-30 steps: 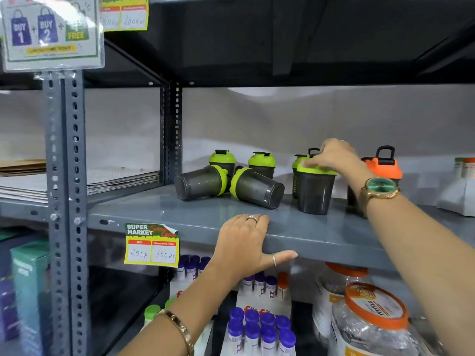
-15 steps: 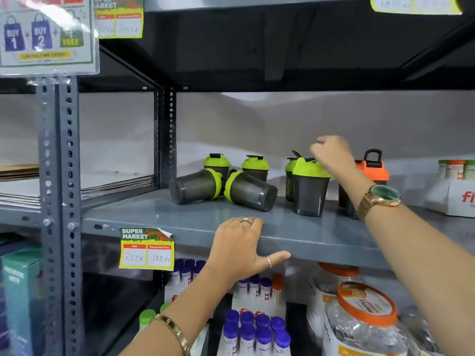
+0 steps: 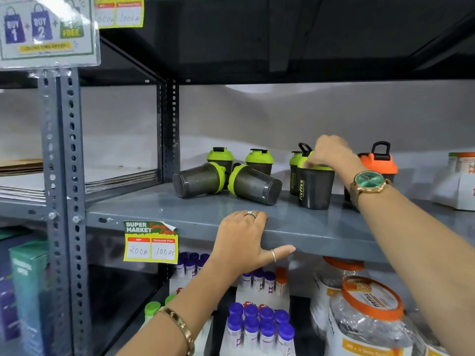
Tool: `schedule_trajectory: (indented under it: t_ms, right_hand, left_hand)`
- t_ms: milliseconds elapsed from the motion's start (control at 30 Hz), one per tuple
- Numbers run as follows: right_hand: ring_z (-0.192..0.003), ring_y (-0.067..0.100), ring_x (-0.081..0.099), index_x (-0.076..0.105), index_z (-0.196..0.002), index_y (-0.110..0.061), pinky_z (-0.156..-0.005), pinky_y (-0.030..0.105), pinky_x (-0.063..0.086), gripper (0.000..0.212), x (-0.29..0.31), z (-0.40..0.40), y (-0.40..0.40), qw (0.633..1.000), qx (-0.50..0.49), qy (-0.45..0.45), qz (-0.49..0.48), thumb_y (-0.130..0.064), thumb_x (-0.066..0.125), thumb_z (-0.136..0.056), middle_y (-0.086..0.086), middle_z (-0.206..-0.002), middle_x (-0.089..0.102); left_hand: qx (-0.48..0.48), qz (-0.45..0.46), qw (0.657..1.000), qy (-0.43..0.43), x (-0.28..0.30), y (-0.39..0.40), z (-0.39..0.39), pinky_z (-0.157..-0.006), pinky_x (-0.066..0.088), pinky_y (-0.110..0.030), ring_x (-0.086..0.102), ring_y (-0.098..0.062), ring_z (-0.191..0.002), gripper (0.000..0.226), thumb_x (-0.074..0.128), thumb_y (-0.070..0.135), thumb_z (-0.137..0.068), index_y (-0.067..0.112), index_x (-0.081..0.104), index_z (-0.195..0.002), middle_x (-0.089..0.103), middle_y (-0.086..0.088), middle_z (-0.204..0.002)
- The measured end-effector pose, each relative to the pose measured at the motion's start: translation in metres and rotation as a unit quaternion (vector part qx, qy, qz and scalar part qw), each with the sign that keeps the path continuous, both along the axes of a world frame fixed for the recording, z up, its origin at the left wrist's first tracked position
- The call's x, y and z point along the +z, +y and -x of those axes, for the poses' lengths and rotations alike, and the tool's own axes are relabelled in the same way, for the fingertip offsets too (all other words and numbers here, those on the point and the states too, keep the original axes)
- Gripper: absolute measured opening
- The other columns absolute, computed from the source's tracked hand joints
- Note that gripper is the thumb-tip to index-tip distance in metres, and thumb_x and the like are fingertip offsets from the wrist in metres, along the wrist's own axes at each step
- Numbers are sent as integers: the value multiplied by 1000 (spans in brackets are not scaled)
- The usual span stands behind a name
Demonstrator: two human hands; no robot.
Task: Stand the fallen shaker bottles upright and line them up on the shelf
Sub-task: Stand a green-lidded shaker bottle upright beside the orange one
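Observation:
Two dark shaker bottles with green lids lie on their sides on the grey shelf (image 3: 159, 210): one on the left (image 3: 199, 179), one to its right (image 3: 254, 185). Behind them two green-lidded shakers (image 3: 220, 156) (image 3: 259, 159) stand upright. My right hand (image 3: 330, 154) grips the green lid of an upright shaker (image 3: 316, 187), with another upright one (image 3: 295, 170) close behind it. An orange-lidded shaker (image 3: 377, 160) stands further right, partly hidden by my wrist. My left hand (image 3: 243, 240) clasps the shelf's front edge.
A yellow price tag (image 3: 150, 241) hangs on the shelf edge. A perforated grey upright (image 3: 63, 176) stands at left. Below are purple-capped tubes (image 3: 259, 325) and orange-lidded jars (image 3: 370, 317). A white box (image 3: 457, 188) sits at the shelf's right end.
My right hand lifted briefly off the upright shaker's lid, then came back down onto it; the printed side of the shaker now faces me. My left hand stayed on the shelf edge.

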State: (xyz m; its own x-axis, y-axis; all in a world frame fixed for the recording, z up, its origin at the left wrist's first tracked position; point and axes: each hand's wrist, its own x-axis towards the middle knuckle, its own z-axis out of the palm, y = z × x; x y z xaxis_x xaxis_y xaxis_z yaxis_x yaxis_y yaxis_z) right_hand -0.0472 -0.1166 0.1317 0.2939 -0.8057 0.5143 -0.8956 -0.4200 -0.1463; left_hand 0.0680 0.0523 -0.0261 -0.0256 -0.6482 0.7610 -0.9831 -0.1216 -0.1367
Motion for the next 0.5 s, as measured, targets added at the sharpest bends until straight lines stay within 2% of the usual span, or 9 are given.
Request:
schedule_trajectory:
  t_ms: [167,333,433,500]
  right_hand:
    - [-123,36,50,51,-130,-2,-95,36,44,56,6,17,-4,996,58,-10,-74,-16,70,-79,19,-135,53]
    - [-119,34,52,52,-128,-5,-97,35,44,49,7,27,-6,991,97,-13,-94,-2,64,-81,16,-132,55]
    - [-108,31,53,51,-129,-7,-81,29,42,50,4,29,-8,990,110,-20,-90,5,57,-81,16,-128,55]
    - [-95,27,49,50,-129,-8,-69,24,39,52,3,30,-11,989,116,-20,-86,9,52,-80,15,-116,57]
  left_hand:
    - [3,4,1000,1,-1,-1,-2,-73,49,-32,64,-23,-84,84,24,82,-68,13,63,-97,70,-3,-87]
    - [8,8,1000,-5,-2,-2,-2,-75,48,-32,64,-22,-87,85,23,83,-68,14,62,-99,70,-2,-90]
    - [15,8,1000,-9,-3,-3,-3,-78,46,-31,62,-20,-90,87,20,84,-66,15,60,-100,69,-1,-93]
    - [17,11,1000,-12,-3,-3,-3,-78,46,-30,62,-19,-91,87,19,84,-66,16,60,-101,69,0,-93]
